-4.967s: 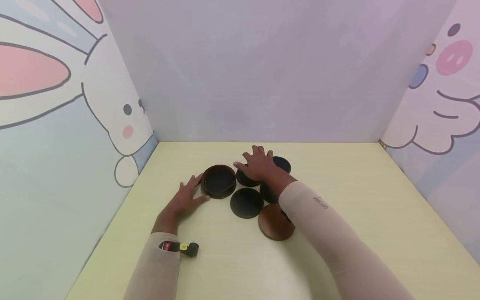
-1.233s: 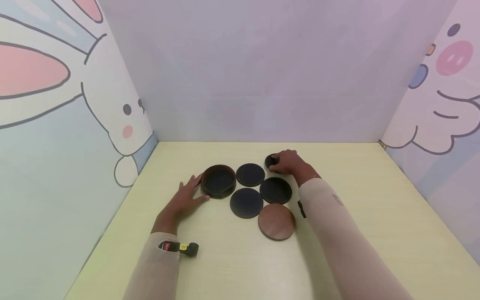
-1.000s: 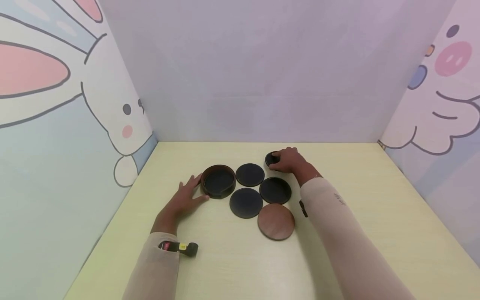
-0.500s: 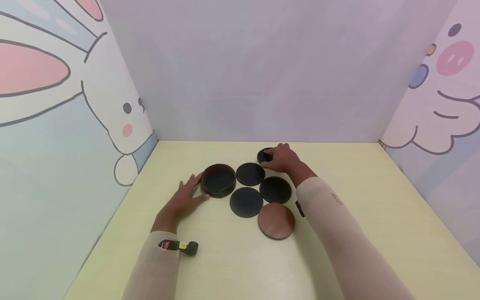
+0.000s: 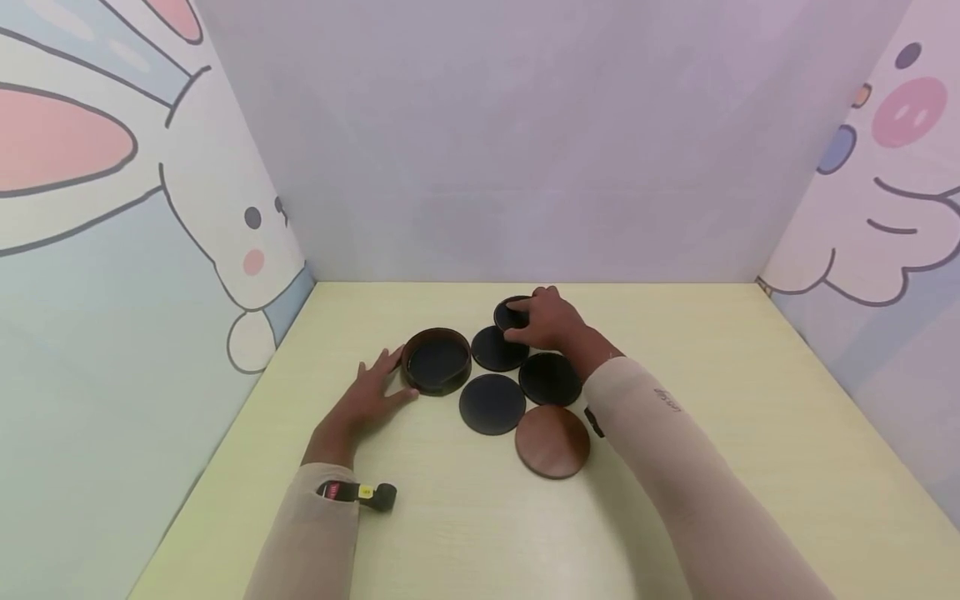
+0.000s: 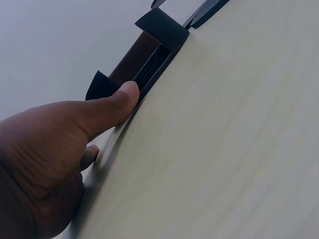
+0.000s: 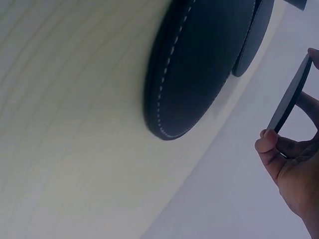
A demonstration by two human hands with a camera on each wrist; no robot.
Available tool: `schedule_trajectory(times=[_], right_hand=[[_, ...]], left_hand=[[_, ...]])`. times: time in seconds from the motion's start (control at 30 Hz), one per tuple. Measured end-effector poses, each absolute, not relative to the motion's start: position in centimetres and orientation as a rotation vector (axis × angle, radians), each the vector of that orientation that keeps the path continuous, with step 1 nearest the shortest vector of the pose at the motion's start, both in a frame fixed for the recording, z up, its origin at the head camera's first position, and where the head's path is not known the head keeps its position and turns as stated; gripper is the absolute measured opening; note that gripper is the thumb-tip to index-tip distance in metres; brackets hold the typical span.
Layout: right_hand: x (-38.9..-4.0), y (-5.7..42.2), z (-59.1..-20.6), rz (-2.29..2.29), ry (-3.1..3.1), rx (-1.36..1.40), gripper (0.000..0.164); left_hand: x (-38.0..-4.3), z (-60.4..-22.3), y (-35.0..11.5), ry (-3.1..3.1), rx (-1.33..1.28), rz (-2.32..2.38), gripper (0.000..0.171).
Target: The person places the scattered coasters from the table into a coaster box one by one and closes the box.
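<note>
A pale yellow tabletop (image 5: pixel 435 517) with faint wood grain stretches across the lower part of the head view. Directly on it, grouped near the far side, stand a holder and four flat round coasters. The round holder (image 5: pixel 437 382), at the left of the group, has a raised dark wall, brown on the inside, with a gap in it. Just right of it lies a dark back coaster (image 5: pixel 491 354), partly hidden. A dark front coaster (image 5: pixel 492 405) lies nearer the viewer, a dark right coaster (image 5: pixel 547 381) beside them, and a reddish-brown coaster (image 5: pixel 552 442) nearest of all.
</note>
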State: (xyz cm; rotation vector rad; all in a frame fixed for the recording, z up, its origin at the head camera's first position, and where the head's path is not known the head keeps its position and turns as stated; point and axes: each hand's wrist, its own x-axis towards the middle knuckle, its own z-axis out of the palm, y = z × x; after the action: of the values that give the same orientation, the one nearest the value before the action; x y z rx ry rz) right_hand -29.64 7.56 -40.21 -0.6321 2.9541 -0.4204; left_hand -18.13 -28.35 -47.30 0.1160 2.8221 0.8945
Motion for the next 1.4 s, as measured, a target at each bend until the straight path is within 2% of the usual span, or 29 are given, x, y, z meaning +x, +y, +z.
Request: schedule_trajectory(times=[0.47,1.4], right_hand=[[-28.1,3.8,-39.8,-0.396,2.922,-0.798,0.066],[-25.8,-1.0,-39.7,-0.323,2.881,-0.956,0.064]], left_hand=[[-18.2,-47.4,-28.6,2.826,0.140,0.912,0.094],[-18.1,-47.0,-28.3,2.792,0.107,0.912,0.093]])
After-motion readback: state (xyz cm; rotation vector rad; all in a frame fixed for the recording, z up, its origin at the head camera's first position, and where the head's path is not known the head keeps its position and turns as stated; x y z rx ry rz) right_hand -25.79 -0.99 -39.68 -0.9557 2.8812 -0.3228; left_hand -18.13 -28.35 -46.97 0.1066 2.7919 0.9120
